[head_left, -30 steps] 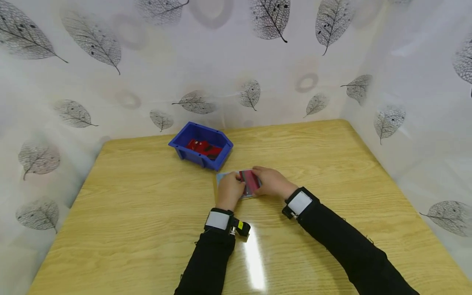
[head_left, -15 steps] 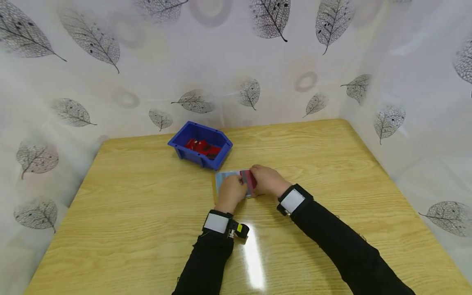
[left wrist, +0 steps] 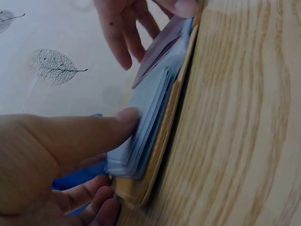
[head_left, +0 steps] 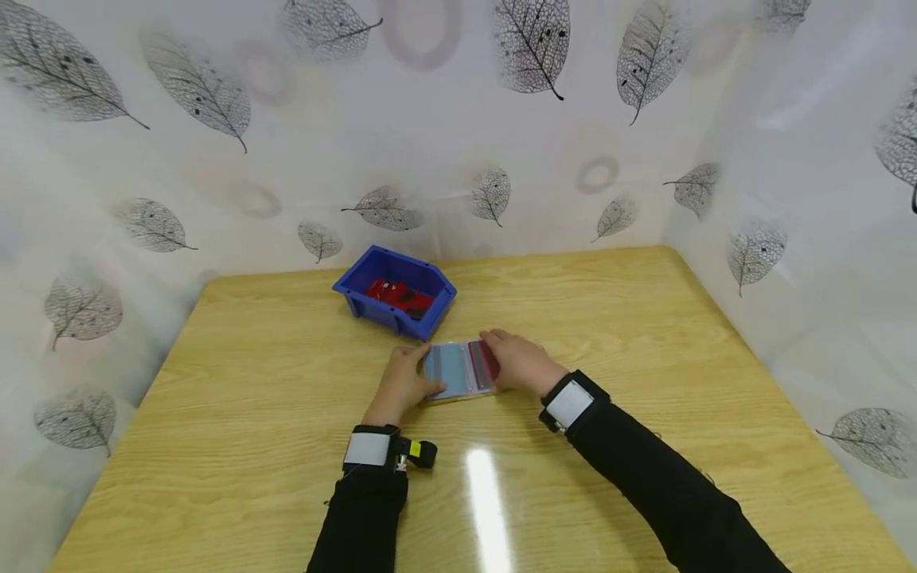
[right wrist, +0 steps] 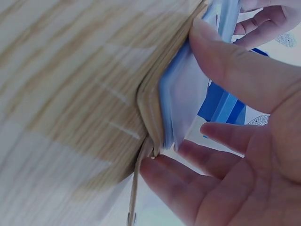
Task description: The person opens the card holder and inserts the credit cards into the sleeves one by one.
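Observation:
A card holder (head_left: 451, 372) with a tan cover (left wrist: 162, 141) and several clear, bluish plastic sleeves (left wrist: 148, 113) lies spread on the table. A red card with a grey stripe (head_left: 483, 363) shows at its right end. My left hand (head_left: 403, 383) grips the left end, thumb on top of the sleeves and fingers at the cover's edge. At the other end my right hand (head_left: 523, 364) holds the card holder between thumb and fingers, covering part of the red card. In the right wrist view, a thin tan strap (right wrist: 134, 193) sticks out from the cover.
Just behind the card holder stands a blue plastic bin (head_left: 380, 316) with several red pieces (head_left: 397, 296) inside. The wooden table (head_left: 251, 414) ends at a white curtain (head_left: 430, 119) with a leaf print at the back and sides.
My left hand has moved left from the middle of the card holder to its left end, uncovering the bluish sleeves. My right hand stays at the right end. The head view has tilted slightly.

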Demonstrator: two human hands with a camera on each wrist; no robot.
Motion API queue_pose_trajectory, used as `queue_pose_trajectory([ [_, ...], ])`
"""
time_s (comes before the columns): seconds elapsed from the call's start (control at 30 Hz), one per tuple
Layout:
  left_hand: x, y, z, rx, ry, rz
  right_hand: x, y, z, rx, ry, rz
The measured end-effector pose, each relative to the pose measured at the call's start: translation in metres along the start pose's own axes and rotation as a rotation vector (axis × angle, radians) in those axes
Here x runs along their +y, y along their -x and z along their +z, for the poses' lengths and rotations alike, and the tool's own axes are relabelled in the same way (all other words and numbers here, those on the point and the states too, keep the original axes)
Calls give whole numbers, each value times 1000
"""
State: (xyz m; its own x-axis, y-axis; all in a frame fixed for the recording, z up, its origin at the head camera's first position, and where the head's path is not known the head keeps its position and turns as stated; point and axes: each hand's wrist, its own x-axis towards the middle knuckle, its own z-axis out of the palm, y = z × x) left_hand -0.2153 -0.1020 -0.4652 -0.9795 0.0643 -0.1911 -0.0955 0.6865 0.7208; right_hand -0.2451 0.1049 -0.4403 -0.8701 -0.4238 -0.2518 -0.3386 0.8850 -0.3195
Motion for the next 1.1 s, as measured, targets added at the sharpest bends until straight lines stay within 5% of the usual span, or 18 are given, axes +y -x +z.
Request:
queue_pose_trajectory([
  [0.4,-9,3,-1,8,107,51,-6,-4,-3,86,41,-138],
  [0.57,-14,4,0,13,129,56,-20,-4,-7,54,-168,-109],
  [0.8,-19,2,0,44,144,99,-41,-8,-4,167,-377,-135],
  [1.1,-27,1,-2,85,174,153,-58,-22,16,150,-234,-223],
])
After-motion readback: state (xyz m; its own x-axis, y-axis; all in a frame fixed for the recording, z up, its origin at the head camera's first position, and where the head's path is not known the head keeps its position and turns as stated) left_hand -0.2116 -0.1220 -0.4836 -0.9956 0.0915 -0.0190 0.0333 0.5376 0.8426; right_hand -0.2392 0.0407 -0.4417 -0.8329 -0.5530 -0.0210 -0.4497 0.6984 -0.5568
